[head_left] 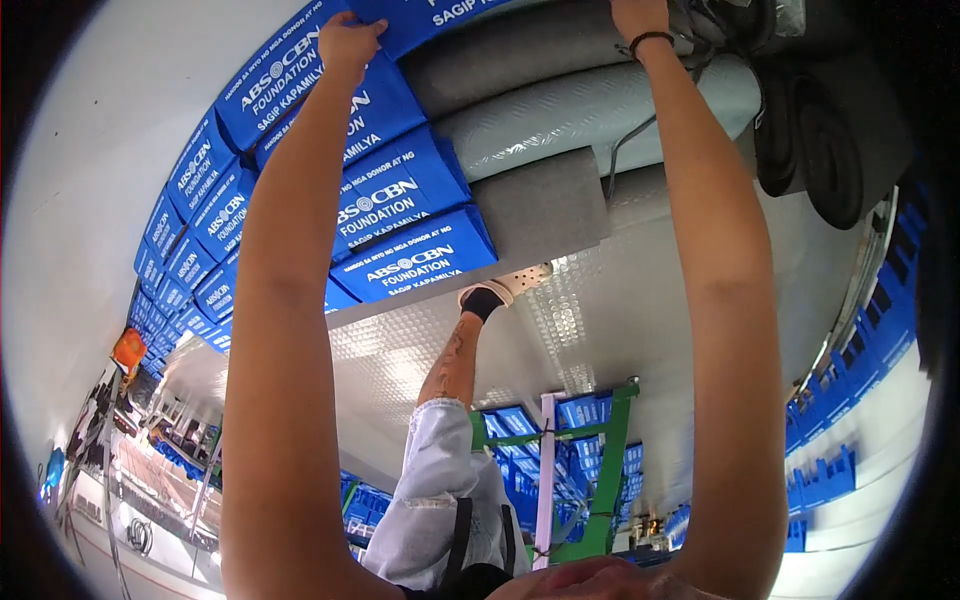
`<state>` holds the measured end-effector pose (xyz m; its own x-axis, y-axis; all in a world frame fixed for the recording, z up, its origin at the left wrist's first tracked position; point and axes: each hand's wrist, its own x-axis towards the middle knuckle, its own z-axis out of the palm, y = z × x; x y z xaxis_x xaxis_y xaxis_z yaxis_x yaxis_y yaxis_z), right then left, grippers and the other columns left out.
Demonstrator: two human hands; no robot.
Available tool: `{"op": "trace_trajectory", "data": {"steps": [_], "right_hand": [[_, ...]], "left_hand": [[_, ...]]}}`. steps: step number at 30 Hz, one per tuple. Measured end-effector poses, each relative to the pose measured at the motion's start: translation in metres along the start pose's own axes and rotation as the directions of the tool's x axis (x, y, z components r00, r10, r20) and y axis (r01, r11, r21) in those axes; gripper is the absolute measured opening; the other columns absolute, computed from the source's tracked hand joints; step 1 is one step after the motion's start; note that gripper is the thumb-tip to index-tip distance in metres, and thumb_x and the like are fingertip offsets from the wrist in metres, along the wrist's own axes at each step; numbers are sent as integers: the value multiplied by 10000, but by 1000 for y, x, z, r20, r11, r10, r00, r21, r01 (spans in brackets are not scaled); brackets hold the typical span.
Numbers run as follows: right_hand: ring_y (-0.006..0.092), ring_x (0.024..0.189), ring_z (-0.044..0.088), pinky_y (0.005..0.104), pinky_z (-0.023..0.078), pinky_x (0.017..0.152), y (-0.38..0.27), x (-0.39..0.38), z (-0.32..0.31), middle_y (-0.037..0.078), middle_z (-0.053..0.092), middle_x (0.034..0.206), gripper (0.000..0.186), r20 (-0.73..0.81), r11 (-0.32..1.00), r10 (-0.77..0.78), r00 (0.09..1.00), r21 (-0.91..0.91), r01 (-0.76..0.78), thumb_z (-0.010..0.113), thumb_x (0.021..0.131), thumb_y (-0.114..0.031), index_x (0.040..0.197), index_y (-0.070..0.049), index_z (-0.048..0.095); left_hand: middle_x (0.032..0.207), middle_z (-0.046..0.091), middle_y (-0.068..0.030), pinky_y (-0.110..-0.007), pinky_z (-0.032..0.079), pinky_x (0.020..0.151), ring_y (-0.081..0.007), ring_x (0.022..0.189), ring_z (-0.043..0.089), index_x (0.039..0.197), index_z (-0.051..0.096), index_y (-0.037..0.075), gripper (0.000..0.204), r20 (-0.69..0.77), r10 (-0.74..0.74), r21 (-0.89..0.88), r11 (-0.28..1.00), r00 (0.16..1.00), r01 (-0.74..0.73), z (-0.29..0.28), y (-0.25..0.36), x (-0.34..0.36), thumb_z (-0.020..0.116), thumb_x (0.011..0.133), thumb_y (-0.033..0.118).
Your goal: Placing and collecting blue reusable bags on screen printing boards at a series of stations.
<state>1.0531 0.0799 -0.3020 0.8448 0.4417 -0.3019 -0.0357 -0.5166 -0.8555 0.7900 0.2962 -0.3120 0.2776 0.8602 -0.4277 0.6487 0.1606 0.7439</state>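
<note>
Both my arms reach up to the far edge of the view. My left hand (347, 47) is at the top of a stack of blue printed packs, its fingers closed on the edge of a blue pack (425, 18). Under that arm, more blue packs (385, 200) lie stacked in layers. My right hand (641, 14), with a dark band on the wrist, is at the top edge beside a dark grey roll (520, 55); its fingers are cut off by the frame. Below it lies a shiny light grey textured roll (590, 115).
A grey sheet (540, 205) hangs beside the stack. Dark rolled mats (825, 150) sit at the right, with a dark strap (630, 135) near my right arm. My foot in a beige clog (510, 285) is on a shiny metallic surface. A green frame (605, 470) stands behind.
</note>
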Motion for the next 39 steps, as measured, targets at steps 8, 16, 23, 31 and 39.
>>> {"op": "trace_trajectory", "data": {"steps": [8,16,23,31,39], "right_hand": [[358,1197,483,454,373,1035,100,-151,-6,137,588,1248,354,46,874,-450,892,-182,451,624,814,-54,1163,-117,612],[357,1113,545,424,441,958,150,-461,-66,158,591,1184,330,323,970,87,943,-245,-5,621,822,-56,1150,-50,584],[299,1033,591,367,549,754,110,-669,-129,138,577,1162,348,419,940,335,844,-211,-268,648,823,-56,1164,-65,582],[228,907,642,314,570,682,65,-891,-144,128,589,1107,324,227,768,636,738,-95,-633,657,830,-33,1147,-68,596],[224,887,671,320,574,702,-52,-1085,-100,119,592,1113,286,-141,849,527,838,56,-525,679,840,-85,1123,-81,636]], "left_hand": [[932,701,-86,-372,523,748,-247,821,660,1163,610,48,474,-240,361,663,739,901,-119,19,30,7,755,822,344],[970,580,-140,-373,493,723,-279,819,578,1160,565,29,324,99,561,193,800,822,-569,25,-37,-201,630,842,51],[1038,604,-149,-384,518,703,-284,793,611,1176,546,49,358,532,106,379,858,840,-348,-66,-158,-395,620,826,21],[932,643,-162,-402,523,697,-295,774,647,1138,573,51,338,674,164,438,696,720,-569,-201,-188,-438,623,806,9],[1061,678,-155,-445,507,883,-364,1021,629,1080,645,99,357,648,-143,726,412,748,-550,-469,-305,-511,728,766,249]]}}
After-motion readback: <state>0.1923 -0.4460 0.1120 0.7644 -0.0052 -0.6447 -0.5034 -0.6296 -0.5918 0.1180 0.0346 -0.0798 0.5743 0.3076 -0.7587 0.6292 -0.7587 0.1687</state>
